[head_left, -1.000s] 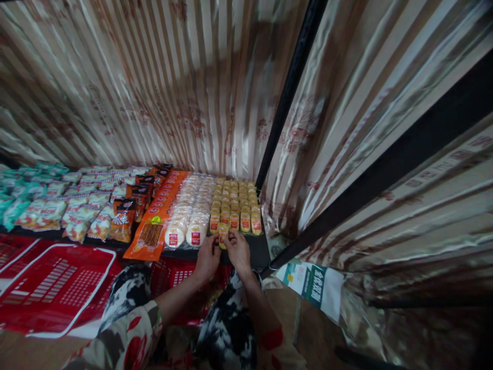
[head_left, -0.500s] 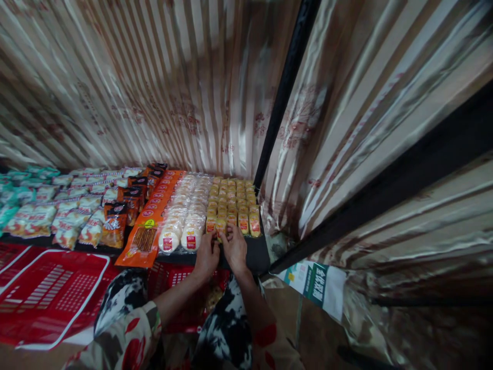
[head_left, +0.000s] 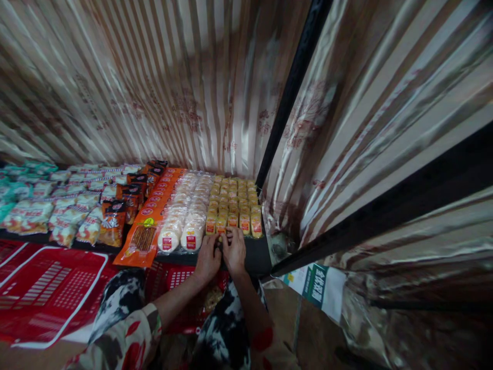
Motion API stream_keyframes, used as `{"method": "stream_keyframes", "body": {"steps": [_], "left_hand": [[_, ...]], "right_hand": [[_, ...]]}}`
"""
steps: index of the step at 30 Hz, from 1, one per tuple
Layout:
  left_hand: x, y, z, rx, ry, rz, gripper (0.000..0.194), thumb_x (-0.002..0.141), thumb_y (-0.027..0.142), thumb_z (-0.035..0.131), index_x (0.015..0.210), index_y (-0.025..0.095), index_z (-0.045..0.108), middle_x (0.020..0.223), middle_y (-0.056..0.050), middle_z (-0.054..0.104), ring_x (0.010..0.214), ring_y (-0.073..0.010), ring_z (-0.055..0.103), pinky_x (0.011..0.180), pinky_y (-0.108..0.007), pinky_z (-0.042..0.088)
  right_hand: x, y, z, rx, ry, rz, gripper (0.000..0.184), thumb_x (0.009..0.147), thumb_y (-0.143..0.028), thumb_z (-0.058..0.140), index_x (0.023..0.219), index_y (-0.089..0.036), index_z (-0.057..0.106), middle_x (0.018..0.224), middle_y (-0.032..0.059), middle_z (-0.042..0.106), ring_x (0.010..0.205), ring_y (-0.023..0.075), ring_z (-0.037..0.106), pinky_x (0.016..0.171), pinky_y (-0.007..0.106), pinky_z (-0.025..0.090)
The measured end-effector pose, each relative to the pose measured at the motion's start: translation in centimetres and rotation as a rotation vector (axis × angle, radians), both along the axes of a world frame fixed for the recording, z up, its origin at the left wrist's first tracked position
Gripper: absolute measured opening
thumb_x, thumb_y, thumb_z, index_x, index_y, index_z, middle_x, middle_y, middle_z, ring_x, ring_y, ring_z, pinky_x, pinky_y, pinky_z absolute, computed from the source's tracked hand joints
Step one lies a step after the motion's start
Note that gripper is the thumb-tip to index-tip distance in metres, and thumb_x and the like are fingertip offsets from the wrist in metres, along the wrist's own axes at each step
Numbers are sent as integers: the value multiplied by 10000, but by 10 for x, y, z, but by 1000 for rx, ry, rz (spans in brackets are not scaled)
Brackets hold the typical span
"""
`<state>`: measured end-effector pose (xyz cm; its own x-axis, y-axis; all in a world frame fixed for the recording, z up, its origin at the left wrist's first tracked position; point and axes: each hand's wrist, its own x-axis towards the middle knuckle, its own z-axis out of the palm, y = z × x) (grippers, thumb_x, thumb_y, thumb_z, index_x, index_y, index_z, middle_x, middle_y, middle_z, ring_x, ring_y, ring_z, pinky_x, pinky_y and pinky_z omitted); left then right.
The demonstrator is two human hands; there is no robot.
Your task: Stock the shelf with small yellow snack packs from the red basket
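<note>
My left hand (head_left: 208,258) and my right hand (head_left: 234,251) meet at the front edge of a dark shelf (head_left: 254,257), fingers curled together on a small yellow snack packet (head_left: 221,226) in the front row. Behind it lie rows of the same yellow packets (head_left: 234,200). Left of them are rows of round white cakes in clear wrap (head_left: 188,210) and a long orange packet strip (head_left: 152,221).
Further left lie dark-orange bags (head_left: 115,221), pale snack bags (head_left: 69,216) and teal bags (head_left: 15,174). A red plastic basket (head_left: 50,293) sits below the shelf. Striped shiny cloth (head_left: 173,87) backs it; a black post (head_left: 288,97) stands right, a green-white carton (head_left: 314,285) beneath.
Both hands stayed at the front row of yellow packets, shifting slightly up the shelf edge; the view tilted a little.
</note>
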<state>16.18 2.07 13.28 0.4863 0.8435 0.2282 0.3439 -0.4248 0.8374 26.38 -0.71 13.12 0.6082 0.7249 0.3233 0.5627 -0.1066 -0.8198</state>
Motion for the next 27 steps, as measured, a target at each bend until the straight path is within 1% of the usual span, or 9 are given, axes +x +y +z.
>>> {"method": "stream_keyframes", "body": {"steps": [2, 6, 8, 11, 15, 19, 23, 25, 27], "left_hand": [[0, 1, 0, 0, 41, -14, 508, 708, 27, 418, 1196, 140, 502, 1108, -114, 510, 1020, -196, 530, 965, -416, 440], [-1, 1, 2, -2, 107, -59, 532, 723, 37, 407, 1247, 103, 478, 1147, -137, 483, 1104, -208, 495, 1008, -391, 411], [-1, -1, 3, 2, 127, -70, 542, 733, 43, 405, 1269, 105, 461, 1165, -137, 473, 1130, -207, 481, 1029, -385, 394], [-3, -5, 2, 14, 153, -77, 568, 723, 38, 406, 1282, 123, 452, 1208, -134, 456, 1167, -211, 461, 1050, -396, 375], [-7, -11, -6, 27, 133, -118, 592, 699, 19, 400, 1278, 122, 465, 1297, -143, 428, 1232, -217, 420, 1072, -394, 358], [-11, -16, -17, 48, 90, -144, 562, 718, 20, 384, 1263, 120, 482, 1372, -149, 404, 1284, -229, 385, 1090, -420, 337], [-28, -33, -18, 112, 73, -164, 465, 767, 58, 385, 1210, 95, 521, 1389, -182, 392, 1314, -264, 349, 1078, -446, 349], [-44, -45, -17, 150, 98, -202, 383, 811, 102, 395, 1160, 103, 552, 1348, -175, 437, 1276, -251, 397, 1057, -422, 376], [-64, -56, -18, 169, 143, -272, 317, 850, 153, 404, 1114, 132, 577, 1272, -145, 511, 1185, -224, 480, 1008, -390, 422]], "right_hand": [[-1, -1, -3, 19, -11, -15, 229, 868, -291, 434, 1017, -179, 567, 985, 74, 550, 757, 136, 563, 730, 276, 485], [-1, -1, -8, -27, 0, -44, 267, 871, -320, 428, 1033, -171, 577, 917, 61, 563, 694, 131, 554, 697, 276, 486], [-1, -1, -9, -42, 1, -49, 275, 870, -340, 427, 1030, -171, 574, 885, 52, 564, 677, 131, 549, 672, 270, 481], [0, 0, -13, -52, -18, -67, 265, 868, -366, 422, 990, -178, 562, 846, 42, 566, 671, 140, 545, 678, 282, 470], [0, 0, -18, -82, -16, -100, 256, 856, -416, 433, 912, -185, 528, 791, 35, 570, 677, 161, 547, 685, 302, 462], [-1, 0, -15, -87, -26, -112, 256, 852, -435, 440, 881, -189, 507, 781, 40, 579, 698, 170, 554, 701, 305, 454], [-4, -4, -6, -60, -45, -156, 274, 854, -452, 430, 837, -189, 503, 762, 41, 574, 710, 168, 541, 705, 297, 441], [-11, -11, -2, -31, -78, -191, 289, 863, -456, 410, 816, -188, 507, 753, 38, 565, 701, 162, 525, 706, 291, 431], [-25, -22, -3, -11, -89, -189, 298, 872, -451, 396, 807, -185, 514, 734, 29, 557, 678, 151, 514, 691, 276, 424]]}}
